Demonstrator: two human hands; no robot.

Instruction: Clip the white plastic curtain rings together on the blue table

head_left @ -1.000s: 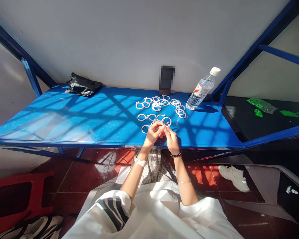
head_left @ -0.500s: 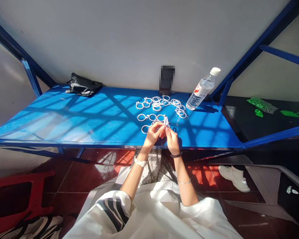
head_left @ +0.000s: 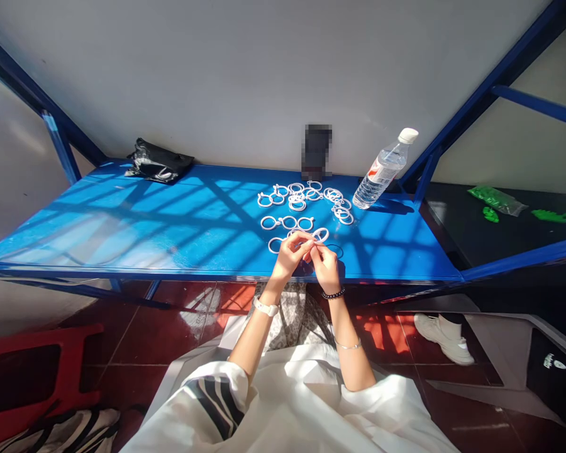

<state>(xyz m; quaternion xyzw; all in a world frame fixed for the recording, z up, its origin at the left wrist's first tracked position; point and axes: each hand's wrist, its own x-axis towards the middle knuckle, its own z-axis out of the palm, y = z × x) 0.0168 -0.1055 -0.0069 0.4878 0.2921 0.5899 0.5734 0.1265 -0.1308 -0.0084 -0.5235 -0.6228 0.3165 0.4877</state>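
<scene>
Head view: both hands meet over the near edge of the blue rectangular tabletop (head_left: 193,251), right of its middle. The left hand (head_left: 292,250) enters from the near left, the right hand (head_left: 326,267) from the near right. Grip state: narrow on both sides—thumb and finger of each hand are pinched together, with the fingertips at the near end of one thin, round, white plastic-looking ring (head_left: 326,236). Exactly which part of the ring each pinch bears on is too small to tell.

Ring position: just beyond the joined fingertips, on the far side and slightly right of the contact point. It lies directly far of the right hand and to the right of the left hand; the right hand's main body is therefore more closely lined up with it. The hoop is seen aslant—its longer apparent axis runs from near left to far right.

A group of loose white rings (head_left: 268,228) lies left and far of the grip, partly covered by the left hand. A second, overlapping cluster of white rings (head_left: 297,200) lies farther off.
</scene>
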